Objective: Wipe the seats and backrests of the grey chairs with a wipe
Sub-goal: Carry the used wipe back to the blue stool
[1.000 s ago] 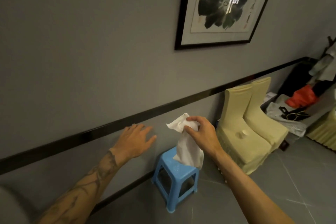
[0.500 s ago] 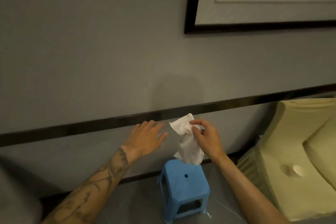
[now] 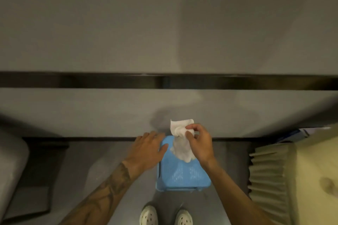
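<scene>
A white wipe [image 3: 180,139] hangs crumpled from my right hand [image 3: 199,144], which pinches its upper part with the fingers closed on it. The cloth dangles over a small blue plastic stool [image 3: 182,175] standing by the wall. My left hand [image 3: 148,150] hovers just left of the wipe, palm down, fingers spread, holding nothing, at the stool's left edge. A grey padded seat [image 3: 11,166] shows at the far left edge, only partly in view.
A pale yellow chair with a pleated cover [image 3: 296,179] stands at the right. The grey wall with a dark rail [image 3: 109,81] is straight ahead. My two white shoes [image 3: 164,215] stand on the grey floor just behind the stool.
The view has tilted down and swung square to the wall; the painting has left the frame. Both hands stayed close together over the stool, the right still holding the wipe.
</scene>
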Demonstrator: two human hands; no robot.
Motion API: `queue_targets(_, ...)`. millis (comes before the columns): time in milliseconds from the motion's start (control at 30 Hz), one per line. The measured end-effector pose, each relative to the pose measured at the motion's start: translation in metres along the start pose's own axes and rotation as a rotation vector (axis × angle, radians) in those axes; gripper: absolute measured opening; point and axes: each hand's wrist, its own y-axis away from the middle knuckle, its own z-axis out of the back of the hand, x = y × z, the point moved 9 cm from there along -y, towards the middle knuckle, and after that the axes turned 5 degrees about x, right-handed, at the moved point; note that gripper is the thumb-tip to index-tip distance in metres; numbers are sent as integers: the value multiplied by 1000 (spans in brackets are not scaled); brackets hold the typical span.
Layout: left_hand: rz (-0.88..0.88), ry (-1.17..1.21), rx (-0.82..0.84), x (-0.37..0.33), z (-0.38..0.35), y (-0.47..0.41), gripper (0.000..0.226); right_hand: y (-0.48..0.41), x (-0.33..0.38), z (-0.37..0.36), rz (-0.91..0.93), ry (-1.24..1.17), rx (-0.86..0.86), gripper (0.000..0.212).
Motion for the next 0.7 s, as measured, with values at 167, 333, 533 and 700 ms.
queue_targets(167, 25, 55, 78, 40, -112, -73, 52, -73, -108, -51, -56, -23, 13, 15)
queue_targets(333, 76, -20, 66, 77, -191, -136, 54, -122, -188, -86, -50, 0, -15, 17)
queue_targets(533, 64, -32, 65, 88, -245, -177, 60, -113, -280, -92, -146, 258, -5, 13)
queue_targets(700, 44, -82, 108, 85, -259, -184, 63, -110, -302, -99, -191, 376, 102, 19)
